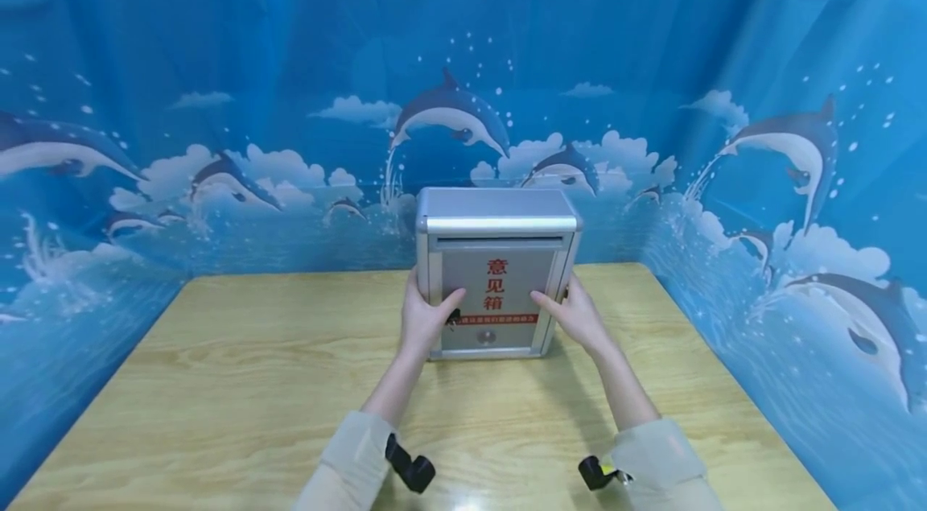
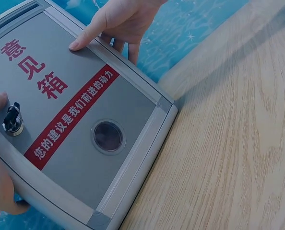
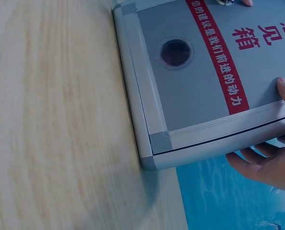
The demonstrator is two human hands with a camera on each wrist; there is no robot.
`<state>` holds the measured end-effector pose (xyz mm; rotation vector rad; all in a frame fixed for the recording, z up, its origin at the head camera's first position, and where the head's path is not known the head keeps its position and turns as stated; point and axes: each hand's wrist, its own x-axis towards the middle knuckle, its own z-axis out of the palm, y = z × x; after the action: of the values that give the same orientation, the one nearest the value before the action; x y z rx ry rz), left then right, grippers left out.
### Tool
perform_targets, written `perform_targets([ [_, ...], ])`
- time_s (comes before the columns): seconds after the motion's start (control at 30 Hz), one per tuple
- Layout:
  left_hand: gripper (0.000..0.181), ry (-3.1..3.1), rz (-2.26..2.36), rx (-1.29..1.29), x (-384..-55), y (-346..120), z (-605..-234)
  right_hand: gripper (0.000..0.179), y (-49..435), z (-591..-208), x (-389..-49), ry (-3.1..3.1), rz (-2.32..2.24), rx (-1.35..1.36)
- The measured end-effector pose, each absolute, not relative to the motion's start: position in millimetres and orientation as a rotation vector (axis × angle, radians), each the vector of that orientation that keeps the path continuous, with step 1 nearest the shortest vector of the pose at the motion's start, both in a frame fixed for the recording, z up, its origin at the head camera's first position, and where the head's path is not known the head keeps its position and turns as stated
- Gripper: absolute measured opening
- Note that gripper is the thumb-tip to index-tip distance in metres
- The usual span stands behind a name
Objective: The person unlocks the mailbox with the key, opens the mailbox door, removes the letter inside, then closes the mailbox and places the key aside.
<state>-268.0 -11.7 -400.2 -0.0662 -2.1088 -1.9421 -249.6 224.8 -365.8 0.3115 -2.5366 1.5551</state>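
A silver-grey metal suggestion box (image 1: 474,261) with red Chinese lettering stands upright toward the back of the table, its slotted front facing me. My left hand (image 1: 422,316) grips its left side, thumb over the front panel beside a small lock with a key (image 2: 13,120). On the opposite side my right hand (image 1: 582,316) holds the box, thumb on the front and fingers round the side, as the right wrist view shows. Below the red stripe (image 2: 70,117) sits a round dark window (image 2: 108,136). The bottom edge of the box is at the tabletop.
The wood-grain table (image 1: 290,382) extends to both sides and in front of the box. A blue curtain (image 1: 304,36) printed with dolphins and clouds hangs behind the table and along its sides. Black wrist cameras are strapped at both sleeves.
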Motion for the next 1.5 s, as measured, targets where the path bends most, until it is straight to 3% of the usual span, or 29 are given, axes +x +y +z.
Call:
perform_targets([
  [0.27, 0.088, -2.231, -1.832, -0.035, -266.5, -20.6, -399.7, 0.064, 238.9, -392.3, -258.0, -2.561, 1.445, 0.237],
  [0.6, 0.053, -2.158, -1.696, -0.220, -271.2, -40.6, -393.2, 0.049, 245.6, -397.7, -247.5, -2.557, 1.202, 0.215],
  [0.93, 0.030, -2.132, -1.674, -0.233, -267.5, -57.2, -371.3, 0.020, 250.8, -403.4, -236.4, -2.571, 1.039, 0.211],
  [1.13, 0.024, -2.080, -1.530, -0.354, -267.7, -62.0, -349.6, 0.005, 247.0, -405.7, -229.4, -2.561, 0.887, 0.368],
  [1.5, 0.024, -2.109, -1.340, -0.453, -265.7, -69.4, -300.2, 0.006, 225.0, -408.5, -218.5, -2.607, 0.812, 0.595],
])
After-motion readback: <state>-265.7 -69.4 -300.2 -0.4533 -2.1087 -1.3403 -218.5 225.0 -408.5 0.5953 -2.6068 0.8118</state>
